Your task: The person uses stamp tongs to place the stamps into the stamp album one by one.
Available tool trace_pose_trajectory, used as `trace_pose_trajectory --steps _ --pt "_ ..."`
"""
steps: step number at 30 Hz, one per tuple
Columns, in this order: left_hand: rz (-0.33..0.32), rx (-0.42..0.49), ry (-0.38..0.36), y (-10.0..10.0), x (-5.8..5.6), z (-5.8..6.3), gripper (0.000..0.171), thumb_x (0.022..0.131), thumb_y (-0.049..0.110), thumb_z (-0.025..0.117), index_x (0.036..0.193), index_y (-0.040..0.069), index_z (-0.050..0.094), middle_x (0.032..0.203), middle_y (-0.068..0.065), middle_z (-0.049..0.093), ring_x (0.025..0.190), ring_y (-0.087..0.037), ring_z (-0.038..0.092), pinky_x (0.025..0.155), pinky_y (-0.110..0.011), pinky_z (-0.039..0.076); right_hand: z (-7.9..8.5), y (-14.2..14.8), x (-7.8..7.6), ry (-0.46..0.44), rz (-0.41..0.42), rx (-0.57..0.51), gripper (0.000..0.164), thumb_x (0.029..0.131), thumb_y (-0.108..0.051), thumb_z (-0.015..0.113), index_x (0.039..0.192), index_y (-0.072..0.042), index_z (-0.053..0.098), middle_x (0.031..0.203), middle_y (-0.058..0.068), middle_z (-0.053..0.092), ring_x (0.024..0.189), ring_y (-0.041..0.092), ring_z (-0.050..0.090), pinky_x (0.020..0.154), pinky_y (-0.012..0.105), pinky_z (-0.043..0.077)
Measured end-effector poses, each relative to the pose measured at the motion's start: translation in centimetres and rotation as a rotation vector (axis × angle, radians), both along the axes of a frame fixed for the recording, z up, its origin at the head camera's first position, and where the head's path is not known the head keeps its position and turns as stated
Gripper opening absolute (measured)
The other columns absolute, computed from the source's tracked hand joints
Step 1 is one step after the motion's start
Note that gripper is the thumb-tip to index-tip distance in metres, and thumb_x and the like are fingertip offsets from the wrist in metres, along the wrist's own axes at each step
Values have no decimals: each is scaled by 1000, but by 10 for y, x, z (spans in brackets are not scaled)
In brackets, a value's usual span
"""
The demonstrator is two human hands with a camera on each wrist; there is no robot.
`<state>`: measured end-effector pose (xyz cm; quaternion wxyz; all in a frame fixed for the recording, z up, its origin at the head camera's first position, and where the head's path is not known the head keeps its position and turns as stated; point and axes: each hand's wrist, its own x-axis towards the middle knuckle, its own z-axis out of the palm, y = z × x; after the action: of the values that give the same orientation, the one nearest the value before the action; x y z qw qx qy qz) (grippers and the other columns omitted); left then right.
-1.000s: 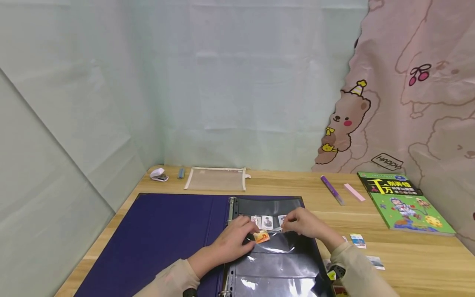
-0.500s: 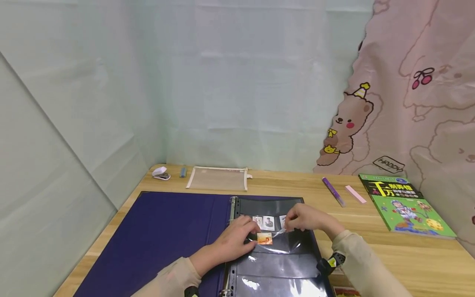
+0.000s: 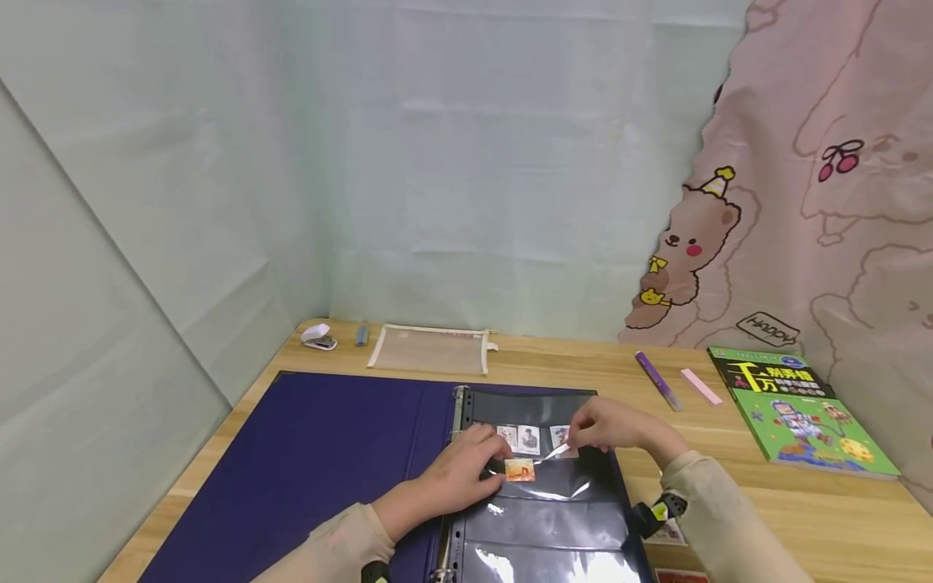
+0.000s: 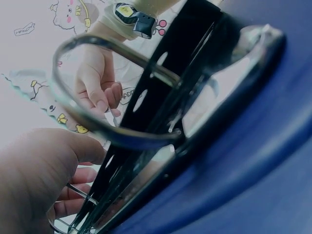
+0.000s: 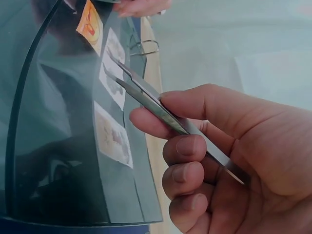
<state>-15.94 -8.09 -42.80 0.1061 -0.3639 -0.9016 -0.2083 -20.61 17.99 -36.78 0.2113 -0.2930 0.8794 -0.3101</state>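
My right hand (image 3: 612, 423) holds metal tweezers (image 5: 161, 109) between thumb and fingers. Their tips stand slightly apart, pointing toward an orange stamp (image 3: 520, 470) on the black album page (image 3: 547, 518). In the right wrist view the tips appear over a grey portrait stamp (image 5: 113, 68); contact cannot be told. Another stamp (image 5: 112, 136) sits in the same row. On the page's ring side, my left hand (image 3: 459, 474) rests with thumb and index finger spread beside the orange stamp's left edge. The left wrist view shows it behind a metal binder ring (image 4: 117, 48).
The open binder's navy cover (image 3: 328, 453) spreads left. Behind it are a stapler (image 3: 318, 336), a small blue object (image 3: 362, 334) and a mesh pouch (image 3: 430, 350). A purple pen (image 3: 658, 380), pink strip (image 3: 701, 387) and green book (image 3: 809, 413) lie right. Cards lie beneath the right forearm.
The orange stamp, tilted a second ago, now lies straight on the page. My right hand with the tweezers has drawn slightly away to the right. My left hand stays nearly still.
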Motion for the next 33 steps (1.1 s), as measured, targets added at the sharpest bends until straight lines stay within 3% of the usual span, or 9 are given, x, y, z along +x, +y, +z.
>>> trace_pose_trajectory --steps 5,10,14,24,33 --pt "0 -7 17 -1 0 0 23 75 25 68 96 19 59 84 9 50 83 -5 45 76 -21 40 5 3 3 53 -4 -6 12 81 -18 61 76 -10 68 62 5 57 45 0 40 42 18 36" --pt "13 -12 26 -2 0 1 23 75 25 68 95 21 59 84 10 50 84 -5 45 76 -21 40 6 1 3 117 -5 -13 12 82 -19 61 78 -10 69 61 8 58 45 -1 41 43 19 38" --pt "15 -13 22 -1 0 1 23 75 25 68 95 21 59 84 10 50 84 -5 45 76 -21 40 2 -4 2 116 11 -12 13 83 -16 61 79 -7 69 66 12 61 45 -1 40 43 18 37" --pt "4 -14 25 0 1 0 22 75 26 67 95 21 59 83 10 50 83 -4 45 74 -19 39 -2 -11 2 97 16 40 13 83 -14 60 77 -6 68 65 10 62 46 1 41 44 18 38" --pt "10 -10 10 0 1 1 22 75 26 67 95 21 59 84 11 50 84 -4 45 75 -19 40 0 -10 1 57 29 15 14 84 -14 60 78 -5 68 66 11 63 45 1 39 43 17 36"
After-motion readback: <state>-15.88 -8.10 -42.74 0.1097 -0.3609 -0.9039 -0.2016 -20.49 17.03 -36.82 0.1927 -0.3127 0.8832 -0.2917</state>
